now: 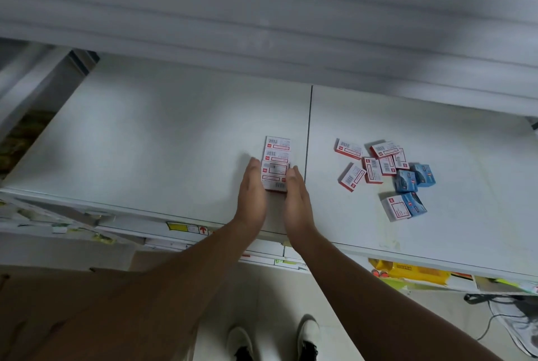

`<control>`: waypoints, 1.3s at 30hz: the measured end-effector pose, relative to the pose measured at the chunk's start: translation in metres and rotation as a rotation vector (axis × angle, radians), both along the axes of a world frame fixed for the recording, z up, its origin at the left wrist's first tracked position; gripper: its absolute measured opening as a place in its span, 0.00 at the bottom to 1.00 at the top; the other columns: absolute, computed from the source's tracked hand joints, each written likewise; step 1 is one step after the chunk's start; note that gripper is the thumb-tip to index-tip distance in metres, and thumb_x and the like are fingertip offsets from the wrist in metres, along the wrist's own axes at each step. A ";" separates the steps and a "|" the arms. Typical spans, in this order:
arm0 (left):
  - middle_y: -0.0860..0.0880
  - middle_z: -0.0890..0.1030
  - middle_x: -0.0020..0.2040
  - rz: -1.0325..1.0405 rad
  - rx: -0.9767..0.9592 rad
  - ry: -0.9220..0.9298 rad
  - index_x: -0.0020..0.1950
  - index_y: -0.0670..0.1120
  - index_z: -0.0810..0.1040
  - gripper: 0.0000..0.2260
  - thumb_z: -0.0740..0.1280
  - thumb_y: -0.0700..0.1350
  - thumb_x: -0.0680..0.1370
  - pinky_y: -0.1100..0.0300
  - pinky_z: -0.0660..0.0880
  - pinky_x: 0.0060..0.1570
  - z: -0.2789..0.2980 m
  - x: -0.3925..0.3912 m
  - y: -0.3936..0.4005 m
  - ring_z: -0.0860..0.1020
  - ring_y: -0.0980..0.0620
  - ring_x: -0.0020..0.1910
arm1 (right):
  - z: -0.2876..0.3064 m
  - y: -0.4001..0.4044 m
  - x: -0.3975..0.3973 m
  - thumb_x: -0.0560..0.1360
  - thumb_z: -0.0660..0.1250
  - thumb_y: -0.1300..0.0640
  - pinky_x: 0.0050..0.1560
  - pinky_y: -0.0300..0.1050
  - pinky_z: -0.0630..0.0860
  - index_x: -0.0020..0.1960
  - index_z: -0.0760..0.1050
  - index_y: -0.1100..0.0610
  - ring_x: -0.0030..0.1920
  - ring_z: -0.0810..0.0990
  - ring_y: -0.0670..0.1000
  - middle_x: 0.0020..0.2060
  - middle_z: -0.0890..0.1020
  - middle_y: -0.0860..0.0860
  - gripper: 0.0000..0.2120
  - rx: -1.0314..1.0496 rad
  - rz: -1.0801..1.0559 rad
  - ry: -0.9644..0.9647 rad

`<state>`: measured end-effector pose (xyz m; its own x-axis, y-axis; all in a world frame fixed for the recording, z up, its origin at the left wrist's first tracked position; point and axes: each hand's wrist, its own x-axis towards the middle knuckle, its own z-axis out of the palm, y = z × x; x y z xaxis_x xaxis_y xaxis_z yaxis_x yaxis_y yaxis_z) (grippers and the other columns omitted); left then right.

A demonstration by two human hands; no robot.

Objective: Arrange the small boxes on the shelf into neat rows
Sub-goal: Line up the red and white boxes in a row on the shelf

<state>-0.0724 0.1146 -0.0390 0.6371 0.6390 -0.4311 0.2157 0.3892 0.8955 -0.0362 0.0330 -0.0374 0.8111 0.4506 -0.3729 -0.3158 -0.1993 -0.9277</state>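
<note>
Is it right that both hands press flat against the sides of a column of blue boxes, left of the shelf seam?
Not quite. The head view shows the left hand and right hand squaring up white-and-red cardboard boxes. The blue boxes lie loose, right of the seam.

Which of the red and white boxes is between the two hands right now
The nearest box of the aligned column, left of the shelf seam, flanked by the left hand and right hand; the others lie scattered right.

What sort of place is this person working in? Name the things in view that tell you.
Probably a shop or stockroom. Wide white shelving holds many identical small red-and-white boxes and blue boxes with barcodes, more packaged goods sit on the shelf below, and both hands are squaring boxes into a row.
</note>
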 end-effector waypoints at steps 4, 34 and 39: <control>0.60 0.86 0.58 -0.003 0.049 0.011 0.70 0.57 0.79 0.23 0.49 0.61 0.88 0.72 0.73 0.49 0.000 0.012 0.012 0.84 0.63 0.54 | -0.001 0.010 0.015 0.86 0.49 0.36 0.81 0.52 0.58 0.83 0.60 0.44 0.78 0.66 0.48 0.79 0.68 0.43 0.28 -0.007 0.012 -0.027; 0.54 0.69 0.81 -0.596 0.984 0.449 0.82 0.57 0.65 0.25 0.60 0.59 0.85 0.49 0.73 0.72 0.047 -0.036 0.043 0.71 0.49 0.77 | 0.052 -0.045 0.050 0.81 0.62 0.41 0.58 0.45 0.75 0.75 0.73 0.46 0.62 0.82 0.51 0.68 0.81 0.49 0.25 -0.531 0.396 -0.498; 0.54 0.75 0.75 -0.660 1.186 0.490 0.77 0.55 0.73 0.22 0.60 0.58 0.84 0.52 0.77 0.62 0.084 -0.042 0.040 0.75 0.50 0.70 | 0.088 -0.064 0.048 0.80 0.64 0.41 0.65 0.53 0.79 0.73 0.76 0.46 0.63 0.82 0.52 0.71 0.79 0.47 0.23 -0.647 0.463 -0.591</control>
<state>-0.1142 0.1541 0.0449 0.8983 0.4219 -0.1229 0.4340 -0.8077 0.3990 0.0121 -0.0309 0.0508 0.7413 0.6224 -0.2512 0.3996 -0.7099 -0.5800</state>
